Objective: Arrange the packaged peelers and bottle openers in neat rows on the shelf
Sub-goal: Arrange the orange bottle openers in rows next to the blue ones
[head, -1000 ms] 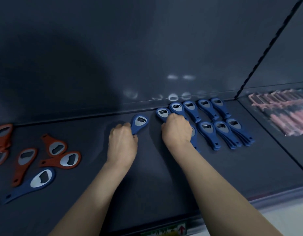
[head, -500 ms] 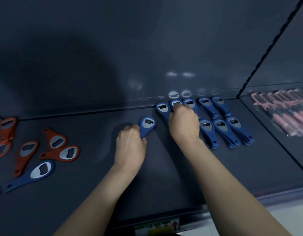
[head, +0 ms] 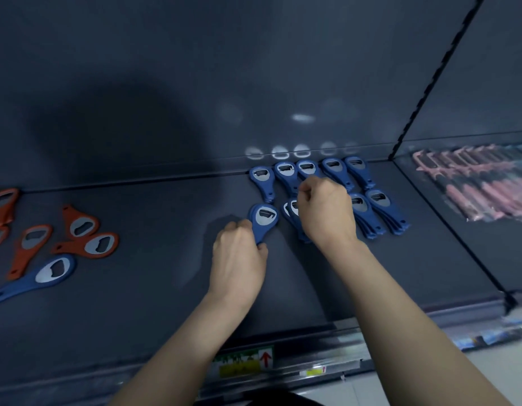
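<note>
On matte shelf (head: 136,288), paddle-shaped opener (head: 263,219)

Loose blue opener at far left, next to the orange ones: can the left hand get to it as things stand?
Probably yes. The loose blue opener lies flat on bare shelf with nothing between it and the left hand. That hand is gripping another blue opener, so it must place that first.
</note>
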Demonstrator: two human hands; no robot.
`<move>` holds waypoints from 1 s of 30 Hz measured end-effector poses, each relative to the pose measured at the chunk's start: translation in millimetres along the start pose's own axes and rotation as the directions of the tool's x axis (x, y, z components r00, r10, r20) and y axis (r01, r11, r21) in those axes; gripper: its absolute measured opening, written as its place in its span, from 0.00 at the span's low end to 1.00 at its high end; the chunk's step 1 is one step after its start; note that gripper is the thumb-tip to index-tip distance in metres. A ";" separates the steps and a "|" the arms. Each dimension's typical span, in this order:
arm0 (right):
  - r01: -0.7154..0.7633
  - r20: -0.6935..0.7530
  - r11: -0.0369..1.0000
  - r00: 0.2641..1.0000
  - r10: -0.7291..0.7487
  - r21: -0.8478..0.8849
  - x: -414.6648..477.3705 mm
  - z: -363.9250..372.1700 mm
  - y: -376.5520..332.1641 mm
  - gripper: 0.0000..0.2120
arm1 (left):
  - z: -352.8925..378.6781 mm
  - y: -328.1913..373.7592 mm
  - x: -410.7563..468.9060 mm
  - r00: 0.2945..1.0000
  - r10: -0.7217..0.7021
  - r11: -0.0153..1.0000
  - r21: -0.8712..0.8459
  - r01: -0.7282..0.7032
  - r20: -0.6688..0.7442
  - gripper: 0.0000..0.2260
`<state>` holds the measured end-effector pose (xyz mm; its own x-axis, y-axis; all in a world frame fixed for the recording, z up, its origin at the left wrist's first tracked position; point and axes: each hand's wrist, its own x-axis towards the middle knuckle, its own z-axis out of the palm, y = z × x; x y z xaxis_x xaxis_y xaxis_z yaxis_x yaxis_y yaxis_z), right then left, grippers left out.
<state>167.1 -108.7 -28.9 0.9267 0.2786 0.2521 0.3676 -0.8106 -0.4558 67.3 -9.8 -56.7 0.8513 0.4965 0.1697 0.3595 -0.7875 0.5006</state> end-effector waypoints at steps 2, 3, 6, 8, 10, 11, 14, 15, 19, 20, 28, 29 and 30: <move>0.013 0.014 1.000 1.000 -0.013 0.021 -5.6 -1.9 3.8 0.08 | 3.4 5.9 -3.8 1.000 -0.012 1.000 -0.018 0.012 0.003 0.09; 0.018 0.027 0.999 0.999 -0.019 0.029 -8.5 -2.1 5.5 0.08 | 4.7 8.3 -5.1 1.000 -0.020 0.999 -0.028 0.020 0.008 0.11; 0.025 0.064 0.999 0.998 -0.027 0.035 -16.8 -2.0 11.3 0.07 | 8.2 12.6 -8.6 0.999 -0.029 0.997 -0.076 0.032 0.038 0.18; 0.013 0.093 1.000 0.996 -0.015 0.021 -21.7 -2.5 14.2 0.07 | 10.3 12.5 -10.8 0.998 -0.017 0.991 -0.133 0.026 0.063 0.24; 0.003 0.140 1.000 0.990 0.000 -0.022 -26.3 -1.6 15.8 0.11 | 11.3 10.5 -13.2 0.997 -0.004 0.983 -0.183 0.018 0.075 0.26; 0.003 0.158 0.999 0.988 0.004 -0.047 -27.9 -0.5 16.1 0.13 | 11.4 9.2 -14.1 0.997 0.000 0.979 -0.202 0.015 0.072 0.26; -0.003 0.174 0.994 0.985 0.022 -0.112 -30.8 3.0 14.6 0.15 | 10.8 6.0 -16.3 0.998 0.039 0.968 -0.248 -0.025 0.054 0.24; -0.010 0.180 0.992 0.983 0.032 -0.124 -31.0 3.5 13.4 0.16 | 10.7 5.5 -16.5 0.996 0.066 0.963 -0.263 -0.049 0.057 0.24; -0.056 0.223 0.987 0.971 0.089 -0.153 -32.4 4.9 8.2 0.20 | 10.8 4.0 -11.2 0.980 0.174 0.961 -0.232 -0.148 0.094 0.19; -0.056 0.216 0.985 0.972 0.091 -0.164 -33.2 5.7 7.1 0.17 | 10.8 3.3 -9.1 0.976 0.193 0.963 -0.209 -0.168 0.102 0.18; -0.139 0.137 0.969 0.976 0.169 -0.205 -38.5 9.8 3.7 0.08 | 11.2 -4.4 0.6 0.930 0.345 0.936 -0.113 -0.332 0.124 0.16; -0.155 0.129 0.965 0.974 0.185 -0.211 -39.8 10.1 3.7 0.09 | 11.3 -5.0 0.9 0.926 0.356 0.932 -0.114 -0.343 0.127 0.16; -0.163 0.124 0.962 0.973 0.194 -0.220 -41.1 10.1 3.9 0.09 | 11.5 -5.5 0.9 0.921 0.367 0.928 -0.115 -0.354 0.131 0.16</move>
<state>131.3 -118.1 -49.7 0.9827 0.1782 0.0508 0.1852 -0.9383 -0.2920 70.5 -9.2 -69.0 0.9660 0.1201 0.2289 -0.0116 -0.8645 0.5025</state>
